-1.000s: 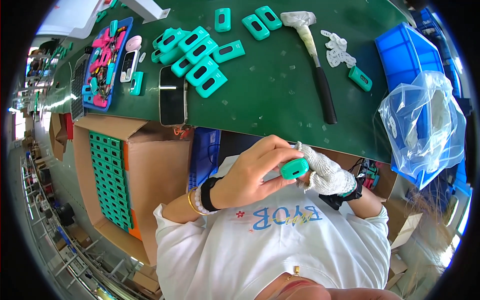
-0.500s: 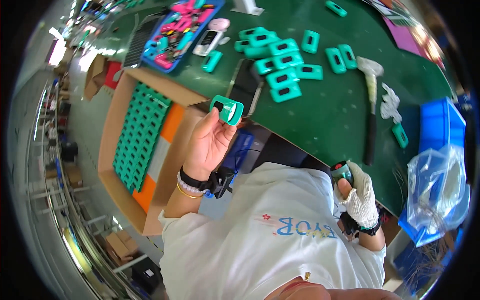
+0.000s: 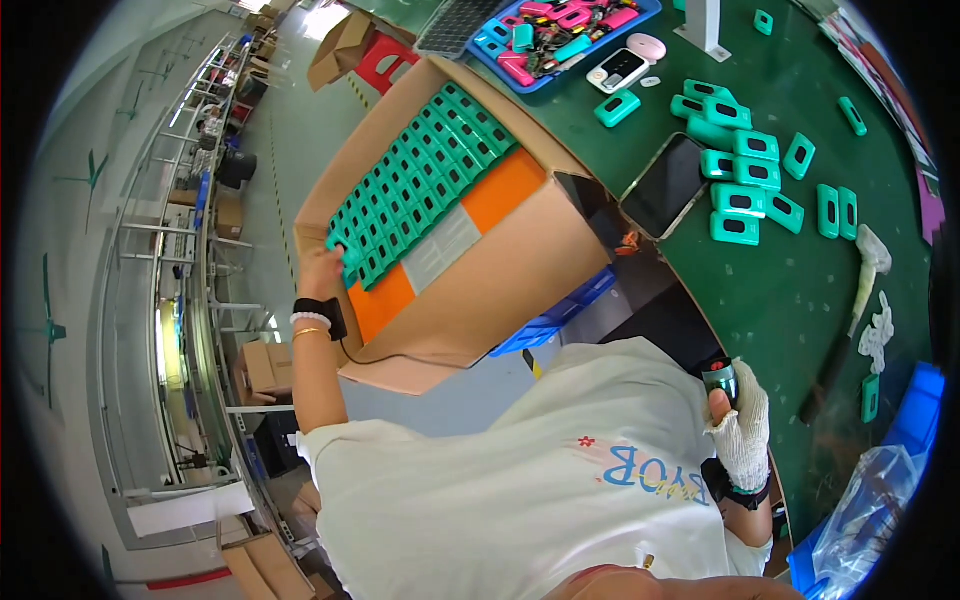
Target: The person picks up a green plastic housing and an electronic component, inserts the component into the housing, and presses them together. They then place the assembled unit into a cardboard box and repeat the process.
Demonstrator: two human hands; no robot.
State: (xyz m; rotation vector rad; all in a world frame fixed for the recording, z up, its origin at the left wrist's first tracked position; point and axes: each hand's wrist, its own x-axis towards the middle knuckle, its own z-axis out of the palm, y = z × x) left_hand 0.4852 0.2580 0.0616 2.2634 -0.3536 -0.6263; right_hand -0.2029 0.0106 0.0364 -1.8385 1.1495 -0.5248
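Observation:
My left hand [image 3: 320, 272] reaches into the near left corner of a cardboard box [image 3: 500, 270]. Its fingers are closed at a green plastic casing [image 3: 347, 252] by the end of the packed rows; the hand partly hides it. Rows of matching green casings [image 3: 420, 180], each with a dark oval window, lie in the box beside an orange and grey surface [image 3: 440, 245]. Held upright near the table's edge is a short dark cylinder with a red spot on top [image 3: 718, 380], looking like a small flashlight. My right hand [image 3: 742, 430], in a white fingerless glove, is wrapped round it.
On the green table [image 3: 740, 310] lie a phone [image 3: 665, 185], a pile of green casings [image 3: 745, 170], a black-handled hammer-like tool [image 3: 845, 325] and a blue tray [image 3: 560, 45] of pink and teal parts. A blue bin with clear plastic [image 3: 870, 520] stands at right.
My left hand has moved from above the table's edge, left and down into the box, with the green casing. The view has swung left. My right hand keeps its grip on the cylinder.

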